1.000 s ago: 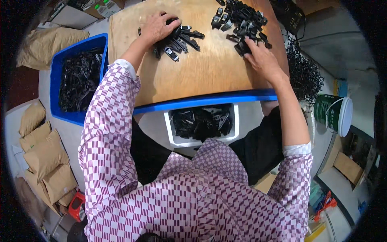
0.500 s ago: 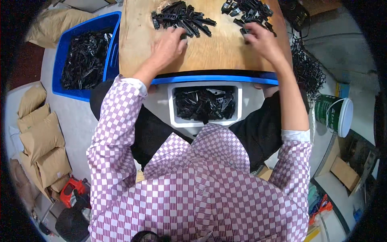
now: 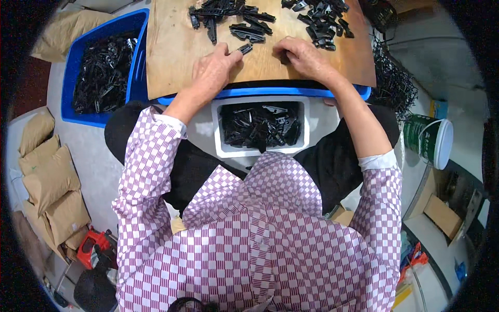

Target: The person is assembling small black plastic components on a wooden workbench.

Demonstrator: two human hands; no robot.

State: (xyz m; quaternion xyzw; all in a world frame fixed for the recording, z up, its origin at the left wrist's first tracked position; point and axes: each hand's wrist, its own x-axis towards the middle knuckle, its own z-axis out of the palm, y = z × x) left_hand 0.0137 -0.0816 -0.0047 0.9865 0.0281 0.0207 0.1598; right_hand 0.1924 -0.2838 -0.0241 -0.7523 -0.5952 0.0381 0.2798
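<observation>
Over the wooden board, my left hand (image 3: 214, 69) is closed on a black plastic part (image 3: 246, 49), which sticks out past the fingertips. To its right, my right hand (image 3: 306, 58) has its fingers curled in a pinch; a dark bit shows under the fingertips, too covered to name. Beyond my left hand lies a loose pile of long black plastic parts (image 3: 249, 32). A second pile, of shorter black plastic pieces (image 3: 323, 39), spreads out beyond my right hand.
Below the edge of the wooden board (image 3: 176, 52) stands a white foam box (image 3: 218, 148) holding black parts. A blue bin (image 3: 67, 99) of black parts is at the left. Paper sacks (image 3: 52, 182) line the far left; a green bucket (image 3: 420, 136) lies at the right.
My right hand has moved left, away from the short pieces, and nearer my left hand. A part now shows in my left fingers. The long pile has thinned and spread.
</observation>
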